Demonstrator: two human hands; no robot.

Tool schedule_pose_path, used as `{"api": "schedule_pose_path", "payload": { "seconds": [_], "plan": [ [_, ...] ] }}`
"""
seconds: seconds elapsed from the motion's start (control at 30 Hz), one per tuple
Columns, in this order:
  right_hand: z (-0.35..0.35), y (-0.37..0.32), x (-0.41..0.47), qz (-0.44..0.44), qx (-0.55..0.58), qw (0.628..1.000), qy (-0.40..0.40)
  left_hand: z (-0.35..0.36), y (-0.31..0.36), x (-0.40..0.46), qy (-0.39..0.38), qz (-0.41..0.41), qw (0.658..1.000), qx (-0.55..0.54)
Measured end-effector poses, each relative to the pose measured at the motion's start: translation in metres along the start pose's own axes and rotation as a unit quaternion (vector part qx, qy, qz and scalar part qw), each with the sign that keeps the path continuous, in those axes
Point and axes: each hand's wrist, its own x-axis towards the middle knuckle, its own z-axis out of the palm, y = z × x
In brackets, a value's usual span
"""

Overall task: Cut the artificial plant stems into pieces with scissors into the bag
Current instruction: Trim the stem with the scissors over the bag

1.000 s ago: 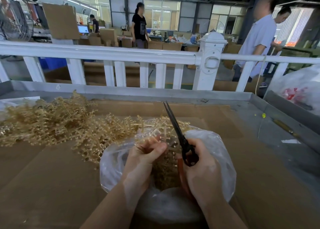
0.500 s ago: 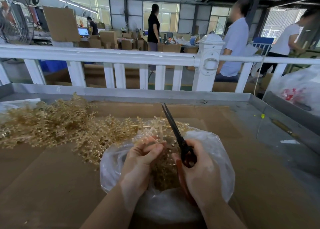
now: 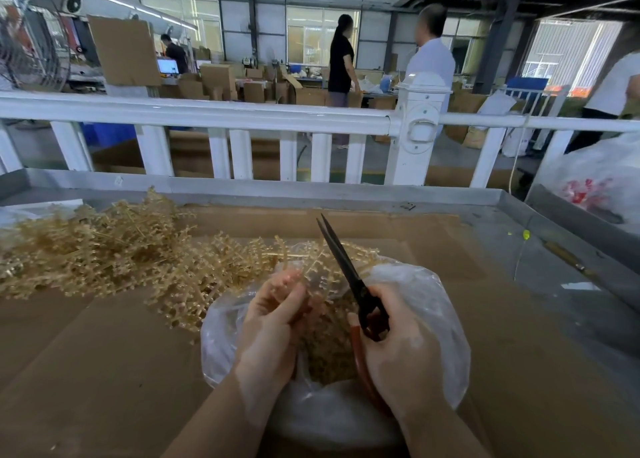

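Observation:
A clear plastic bag sits open on the cardboard-covered table, with cut golden pieces inside. My left hand pinches a golden plant stem over the bag's mouth. My right hand grips dark scissors with red handles, blades nearly closed and pointing up and away, just right of the held stem. A big pile of uncut golden stems lies to the left, reaching the bag.
Brown cardboard covers the metal tray table, whose raised rim runs along the back. A white railing stands behind it. A white plastic bag sits at the far right. People stand among boxes beyond the railing.
My hands and the scissors have stayed almost in place over the bag; the blades remain nearly closed. People behind the railing have walked left.

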Motion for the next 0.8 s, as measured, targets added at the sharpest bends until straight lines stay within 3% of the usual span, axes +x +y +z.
{"api": "schedule_pose_path", "payload": {
  "seconds": [0.17,0.27,0.47,0.67,0.8],
  "plan": [
    [0.001,0.0,-0.001,-0.025,-0.053,0.998,-0.034,-0.002,0.002,0.004,0.003,0.01,1.0,-0.005],
    [0.001,0.001,-0.001,-0.036,-0.081,0.996,-0.027,-0.003,0.003,0.003,-0.034,-0.007,0.999,0.0],
    [0.0,-0.002,0.0,-0.029,-0.092,0.995,-0.032,0.0,0.001,-0.004,-0.057,-0.006,0.992,0.116],
    [-0.001,-0.001,0.001,-0.025,-0.077,0.996,-0.024,0.002,0.0,-0.007,-0.067,0.061,0.974,0.206],
    [-0.002,-0.002,0.001,-0.019,-0.068,0.997,-0.023,0.001,-0.003,-0.005,-0.056,0.057,0.982,0.174]
  ]
}}
